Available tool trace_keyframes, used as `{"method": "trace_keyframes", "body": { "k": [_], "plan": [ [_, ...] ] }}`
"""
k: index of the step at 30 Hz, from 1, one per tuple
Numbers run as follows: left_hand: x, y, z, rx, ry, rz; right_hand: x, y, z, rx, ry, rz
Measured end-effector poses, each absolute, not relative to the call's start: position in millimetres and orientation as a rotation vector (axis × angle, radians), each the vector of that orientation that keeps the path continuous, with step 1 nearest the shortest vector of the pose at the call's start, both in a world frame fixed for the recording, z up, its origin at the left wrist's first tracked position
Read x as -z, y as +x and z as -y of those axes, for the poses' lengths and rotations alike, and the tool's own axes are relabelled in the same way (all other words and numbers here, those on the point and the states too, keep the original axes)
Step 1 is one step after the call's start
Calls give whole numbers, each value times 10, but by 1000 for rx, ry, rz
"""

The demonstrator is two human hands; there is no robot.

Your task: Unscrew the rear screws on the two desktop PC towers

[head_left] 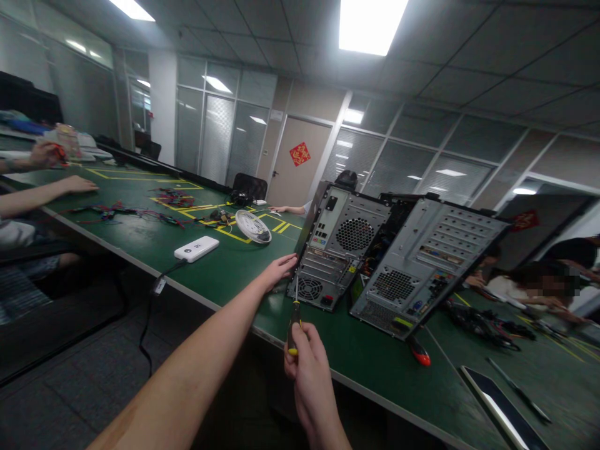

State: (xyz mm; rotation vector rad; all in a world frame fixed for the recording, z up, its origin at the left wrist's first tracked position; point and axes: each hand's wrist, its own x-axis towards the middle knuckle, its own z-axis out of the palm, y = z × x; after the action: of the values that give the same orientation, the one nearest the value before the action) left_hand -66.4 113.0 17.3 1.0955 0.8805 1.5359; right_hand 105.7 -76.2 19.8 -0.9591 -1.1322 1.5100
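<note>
Two computer towers stand side by side on the green table (234, 281), rear panels facing me. Against the side of the left tower (323, 275) rests my left hand (277, 272), palm down with its fingers stretched out. My right hand (307, 356) is closed around the dark and yellow handle of a screwdriver (295, 325). The screwdriver points upward, its shaft reaching in front of the lower left edge of the left tower's rear panel; whether the tip touches a screw cannot be made out. The right tower (412, 275) leans slightly beside it.
A white power bank (197, 249) with a black cable and a white round fan cover (253, 226) lie left. A red-tipped tool (420, 352), a phone-like slab (501, 406) and cable bundles (487, 325) lie right. Other people's hands rest along the table.
</note>
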Motion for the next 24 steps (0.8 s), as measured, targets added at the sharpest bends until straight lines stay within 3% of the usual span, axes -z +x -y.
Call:
{"method": "trace_keyframes", "body": {
  "k": [12,24],
  "plan": [
    [-169,-662,-1144,-1533,1094,-888,-271,1138,841,-1864,-683,893],
    [-150,-658,-1169,-1533,1089,-916,-288,1154,828,-1919,-711,808]
  ]
}}
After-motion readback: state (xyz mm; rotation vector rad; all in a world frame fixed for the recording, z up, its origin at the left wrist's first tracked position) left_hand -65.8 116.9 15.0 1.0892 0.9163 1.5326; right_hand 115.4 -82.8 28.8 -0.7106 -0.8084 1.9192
